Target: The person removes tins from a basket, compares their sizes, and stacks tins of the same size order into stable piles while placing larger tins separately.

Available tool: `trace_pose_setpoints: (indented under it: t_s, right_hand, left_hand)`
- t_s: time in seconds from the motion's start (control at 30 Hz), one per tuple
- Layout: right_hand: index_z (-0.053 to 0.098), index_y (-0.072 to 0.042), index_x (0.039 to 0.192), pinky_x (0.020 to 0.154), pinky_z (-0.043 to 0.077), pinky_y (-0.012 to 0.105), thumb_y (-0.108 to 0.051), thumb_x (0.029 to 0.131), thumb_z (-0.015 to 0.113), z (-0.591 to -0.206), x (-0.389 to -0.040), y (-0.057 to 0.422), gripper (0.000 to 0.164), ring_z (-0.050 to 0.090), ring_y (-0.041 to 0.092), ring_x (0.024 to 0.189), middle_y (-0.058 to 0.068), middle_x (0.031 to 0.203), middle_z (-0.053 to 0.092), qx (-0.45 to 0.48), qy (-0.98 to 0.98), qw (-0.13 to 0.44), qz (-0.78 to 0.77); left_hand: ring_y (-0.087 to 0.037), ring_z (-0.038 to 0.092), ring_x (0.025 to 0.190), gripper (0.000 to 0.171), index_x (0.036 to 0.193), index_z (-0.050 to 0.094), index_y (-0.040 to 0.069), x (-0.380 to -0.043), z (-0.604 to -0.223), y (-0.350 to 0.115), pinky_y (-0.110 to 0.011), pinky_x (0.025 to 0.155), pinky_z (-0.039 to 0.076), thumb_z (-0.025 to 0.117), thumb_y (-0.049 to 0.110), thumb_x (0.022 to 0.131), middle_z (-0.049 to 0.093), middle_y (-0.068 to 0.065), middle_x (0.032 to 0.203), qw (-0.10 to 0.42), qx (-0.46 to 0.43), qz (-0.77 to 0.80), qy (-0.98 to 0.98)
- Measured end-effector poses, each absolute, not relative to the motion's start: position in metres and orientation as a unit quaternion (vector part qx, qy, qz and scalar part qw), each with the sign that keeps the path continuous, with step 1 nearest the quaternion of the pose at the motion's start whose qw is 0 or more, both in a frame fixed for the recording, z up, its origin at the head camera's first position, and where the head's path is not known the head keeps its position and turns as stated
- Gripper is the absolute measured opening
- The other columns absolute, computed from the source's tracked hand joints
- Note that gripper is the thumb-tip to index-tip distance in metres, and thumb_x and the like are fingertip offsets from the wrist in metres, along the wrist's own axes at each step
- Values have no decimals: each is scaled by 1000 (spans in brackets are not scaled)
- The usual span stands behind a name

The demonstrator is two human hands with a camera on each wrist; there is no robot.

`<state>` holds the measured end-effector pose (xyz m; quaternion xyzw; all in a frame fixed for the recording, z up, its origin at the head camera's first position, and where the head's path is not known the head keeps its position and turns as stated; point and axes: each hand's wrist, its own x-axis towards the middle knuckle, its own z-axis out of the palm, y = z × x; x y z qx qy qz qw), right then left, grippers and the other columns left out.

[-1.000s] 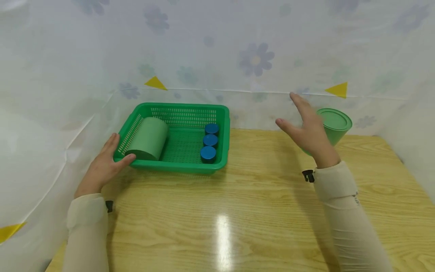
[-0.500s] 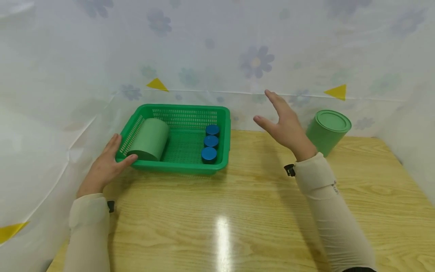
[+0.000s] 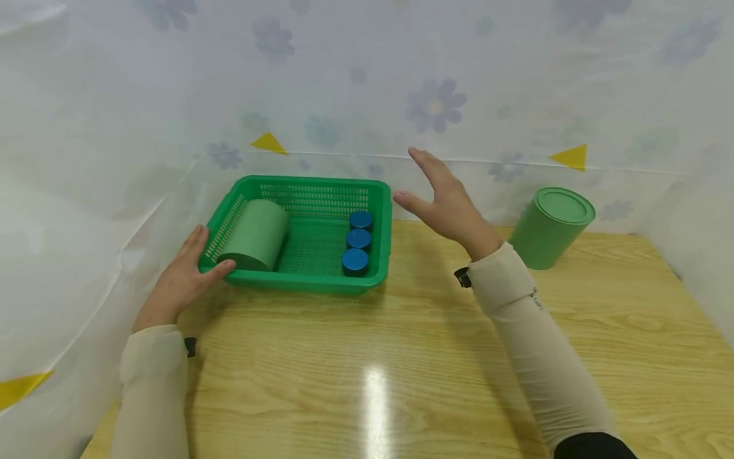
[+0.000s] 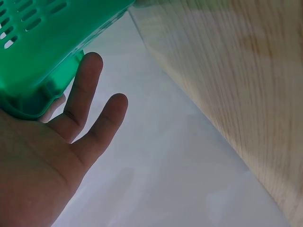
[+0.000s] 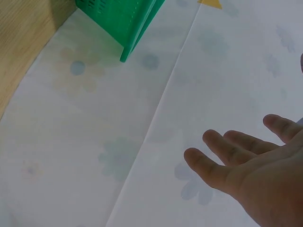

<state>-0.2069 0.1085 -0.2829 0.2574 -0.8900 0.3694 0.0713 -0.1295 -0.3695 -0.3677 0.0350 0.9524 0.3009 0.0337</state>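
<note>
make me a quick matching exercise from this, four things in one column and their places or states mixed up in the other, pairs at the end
1. left hand
2. right hand
3. three blue-topped pieces
4. rimmed green can

A. standing on the table
B. at the near left corner of the basket
C. in a row inside the basket, along its right side
D. raised in the air, fingers spread, holding nothing

Pairs: 1-B, 2-D, 3-C, 4-A
</note>
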Motion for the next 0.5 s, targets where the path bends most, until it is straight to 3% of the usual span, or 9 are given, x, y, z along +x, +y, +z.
trace_pose_setpoints:
  t_s: [0.5]
  right_hand:
    - [16, -31, 164, 119, 17, 55, -57, 98, 58, -279, -222, 53, 82, 7, 18, 153, 0, 168, 11, 300, -885, 32, 354]
  left_hand:
    - [-47, -1, 150, 99, 162, -9, 19, -131, -370, -370, -75, 108, 13, 53, 62, 98, -16, -3, 167, 35, 32, 296, 954]
